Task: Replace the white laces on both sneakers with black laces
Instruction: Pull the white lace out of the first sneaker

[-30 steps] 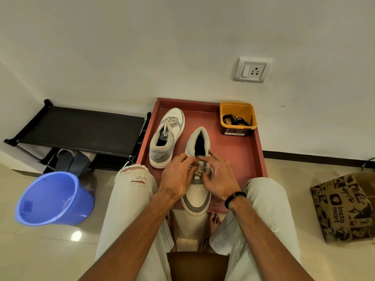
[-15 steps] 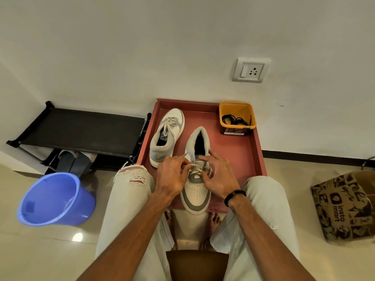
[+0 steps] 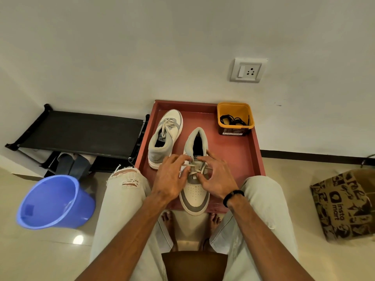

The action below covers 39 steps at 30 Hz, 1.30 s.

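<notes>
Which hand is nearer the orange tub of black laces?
Right. The right hand works the near sneaker below the orange tub; the left hand is farther left.

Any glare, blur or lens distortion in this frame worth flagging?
Head view: wide-angle bending bows the black skirting line and the shoe rack; a small glare spot sits on the floor tile by the blue bucket; light is soft and even; both sneakers' laces look sharp.

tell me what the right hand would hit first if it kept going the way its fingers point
The right hand points up-left over the near white-and-grey sneaker; it would likely meet the left hand first, though depth is unclear.
</notes>
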Each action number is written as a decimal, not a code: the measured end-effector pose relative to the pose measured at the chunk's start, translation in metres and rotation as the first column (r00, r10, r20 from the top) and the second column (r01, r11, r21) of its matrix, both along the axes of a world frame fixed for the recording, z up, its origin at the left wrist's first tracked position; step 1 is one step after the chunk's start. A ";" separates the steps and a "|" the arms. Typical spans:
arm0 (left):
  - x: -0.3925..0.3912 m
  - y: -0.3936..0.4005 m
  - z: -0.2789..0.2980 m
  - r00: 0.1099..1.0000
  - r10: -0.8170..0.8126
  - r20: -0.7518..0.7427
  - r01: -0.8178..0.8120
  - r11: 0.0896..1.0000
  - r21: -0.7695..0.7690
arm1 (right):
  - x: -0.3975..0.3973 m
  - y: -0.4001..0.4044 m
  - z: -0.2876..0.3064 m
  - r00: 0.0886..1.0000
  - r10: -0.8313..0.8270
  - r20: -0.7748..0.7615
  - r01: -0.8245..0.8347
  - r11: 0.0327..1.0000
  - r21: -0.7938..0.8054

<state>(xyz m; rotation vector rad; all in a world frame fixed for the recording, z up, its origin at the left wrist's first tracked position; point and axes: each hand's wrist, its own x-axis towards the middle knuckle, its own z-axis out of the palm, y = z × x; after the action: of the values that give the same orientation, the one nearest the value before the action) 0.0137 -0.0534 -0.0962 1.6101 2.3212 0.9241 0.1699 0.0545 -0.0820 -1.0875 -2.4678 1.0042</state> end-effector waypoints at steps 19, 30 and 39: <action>-0.005 0.004 -0.002 0.970 0.220 0.100 -0.215 0.975 -0.053 | 0.005 0.002 0.014 0.963 -0.230 -0.141 0.215 0.970 -0.114; -0.006 0.003 -0.001 0.943 0.282 0.174 -0.271 0.959 -0.087 | 0.005 0.007 0.006 0.941 -0.290 -0.177 0.291 0.957 -0.024; -0.003 0.004 0.005 1.000 -0.007 -0.005 0.007 1.000 -0.004 | 0.000 -0.001 -0.002 0.995 0.001 0.101 -0.006 0.998 0.055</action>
<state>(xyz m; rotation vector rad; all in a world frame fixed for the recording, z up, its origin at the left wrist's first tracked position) 0.0105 -0.0494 -0.0913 1.6200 2.3174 0.9146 0.1704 0.0539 -0.0840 -1.1434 -2.5616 0.8967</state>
